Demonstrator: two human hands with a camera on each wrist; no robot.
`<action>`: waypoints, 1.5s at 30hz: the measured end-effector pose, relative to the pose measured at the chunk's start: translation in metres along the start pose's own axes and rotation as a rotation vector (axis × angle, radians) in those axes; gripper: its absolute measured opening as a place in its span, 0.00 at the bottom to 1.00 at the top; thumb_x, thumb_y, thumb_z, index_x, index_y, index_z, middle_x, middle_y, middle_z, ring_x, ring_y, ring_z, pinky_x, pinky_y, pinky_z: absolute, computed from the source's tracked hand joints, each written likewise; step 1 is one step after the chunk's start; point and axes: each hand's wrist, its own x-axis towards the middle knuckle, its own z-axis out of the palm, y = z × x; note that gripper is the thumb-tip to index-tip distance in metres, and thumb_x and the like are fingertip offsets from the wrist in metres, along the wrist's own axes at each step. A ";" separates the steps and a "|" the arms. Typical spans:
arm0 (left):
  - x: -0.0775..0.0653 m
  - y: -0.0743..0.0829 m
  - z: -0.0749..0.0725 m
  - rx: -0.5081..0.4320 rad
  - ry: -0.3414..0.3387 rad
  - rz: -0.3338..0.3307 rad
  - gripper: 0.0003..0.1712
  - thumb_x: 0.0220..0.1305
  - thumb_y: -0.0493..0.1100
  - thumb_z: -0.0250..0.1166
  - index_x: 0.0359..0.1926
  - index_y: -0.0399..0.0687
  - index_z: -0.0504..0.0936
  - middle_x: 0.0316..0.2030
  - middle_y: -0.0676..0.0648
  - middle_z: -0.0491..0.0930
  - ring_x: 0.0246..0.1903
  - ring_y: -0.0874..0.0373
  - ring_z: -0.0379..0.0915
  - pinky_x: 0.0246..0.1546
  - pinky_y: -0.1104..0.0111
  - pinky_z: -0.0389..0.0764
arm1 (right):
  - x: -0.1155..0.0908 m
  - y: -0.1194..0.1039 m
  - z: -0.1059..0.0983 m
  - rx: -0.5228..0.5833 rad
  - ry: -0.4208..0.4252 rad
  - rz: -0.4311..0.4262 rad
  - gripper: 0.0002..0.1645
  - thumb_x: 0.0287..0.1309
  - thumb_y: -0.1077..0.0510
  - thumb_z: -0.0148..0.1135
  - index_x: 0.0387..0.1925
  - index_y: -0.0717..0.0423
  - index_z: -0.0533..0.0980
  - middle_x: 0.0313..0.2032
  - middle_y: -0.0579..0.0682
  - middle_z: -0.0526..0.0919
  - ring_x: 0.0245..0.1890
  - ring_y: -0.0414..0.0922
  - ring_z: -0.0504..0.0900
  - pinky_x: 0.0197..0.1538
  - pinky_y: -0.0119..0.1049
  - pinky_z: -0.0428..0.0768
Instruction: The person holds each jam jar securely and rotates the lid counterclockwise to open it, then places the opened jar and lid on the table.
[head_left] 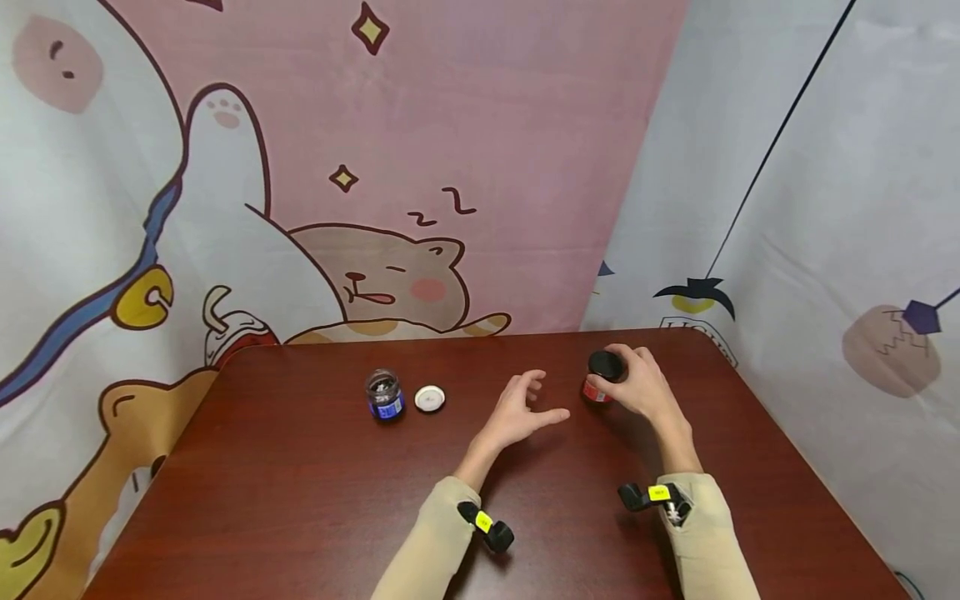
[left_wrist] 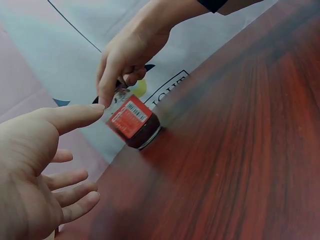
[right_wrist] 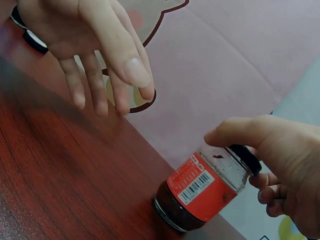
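Observation:
Toward the back right of the table is a glass jar (head_left: 597, 392) with a red label, a black lid (head_left: 606, 364) and dark contents. My right hand (head_left: 641, 387) grips it near the top, thumb and fingers around the neck and lid. In the right wrist view, the jar's barcode (right_wrist: 196, 188) faces the camera and its base is right at the tabletop. My left hand (head_left: 517, 412) is held out to the left of the jar, fingers spread and thumb pointing toward it. Nothing is in that palm.
An uncovered glass jar (head_left: 386, 397) with a blue label stands at the back left. Beside it lies a round white lid (head_left: 430, 399). The reddish-brown table (head_left: 300, 500) ends at a cartoon-printed cloth backdrop (head_left: 525, 167).

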 end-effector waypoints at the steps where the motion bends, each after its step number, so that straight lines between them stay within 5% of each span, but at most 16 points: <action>1: 0.001 0.000 0.001 0.013 -0.017 -0.002 0.45 0.58 0.52 0.76 0.71 0.43 0.67 0.59 0.37 0.71 0.56 0.44 0.71 0.56 0.57 0.75 | 0.000 0.000 0.000 0.003 0.000 -0.002 0.41 0.57 0.41 0.72 0.63 0.60 0.70 0.49 0.64 0.70 0.44 0.57 0.73 0.46 0.53 0.76; 15: 0.010 0.005 0.019 0.150 -0.165 0.013 0.52 0.60 0.57 0.73 0.77 0.46 0.58 0.69 0.43 0.64 0.64 0.47 0.70 0.61 0.62 0.73 | -0.004 0.003 0.006 0.038 0.007 -0.056 0.36 0.55 0.45 0.73 0.57 0.63 0.72 0.46 0.62 0.77 0.44 0.56 0.74 0.46 0.51 0.74; 28: 0.016 0.006 0.035 0.136 -0.131 0.034 0.47 0.61 0.54 0.73 0.75 0.46 0.62 0.65 0.42 0.68 0.58 0.49 0.72 0.58 0.67 0.74 | -0.004 -0.002 0.015 0.130 -0.004 -0.059 0.35 0.56 0.41 0.73 0.55 0.60 0.74 0.41 0.57 0.82 0.36 0.50 0.77 0.40 0.44 0.76; 39: 0.023 0.004 0.047 0.134 -0.029 0.067 0.34 0.66 0.49 0.70 0.69 0.45 0.70 0.56 0.44 0.75 0.51 0.50 0.74 0.49 0.70 0.75 | -0.006 -0.003 0.014 0.121 0.020 -0.044 0.35 0.51 0.42 0.77 0.50 0.62 0.76 0.29 0.53 0.79 0.28 0.47 0.75 0.32 0.39 0.74; 45: 0.025 0.005 0.053 0.130 0.010 0.030 0.31 0.67 0.51 0.69 0.67 0.46 0.73 0.50 0.48 0.75 0.47 0.53 0.73 0.46 0.70 0.74 | -0.007 -0.002 0.016 0.128 0.044 -0.059 0.33 0.49 0.43 0.78 0.47 0.62 0.78 0.28 0.52 0.79 0.26 0.47 0.74 0.30 0.38 0.74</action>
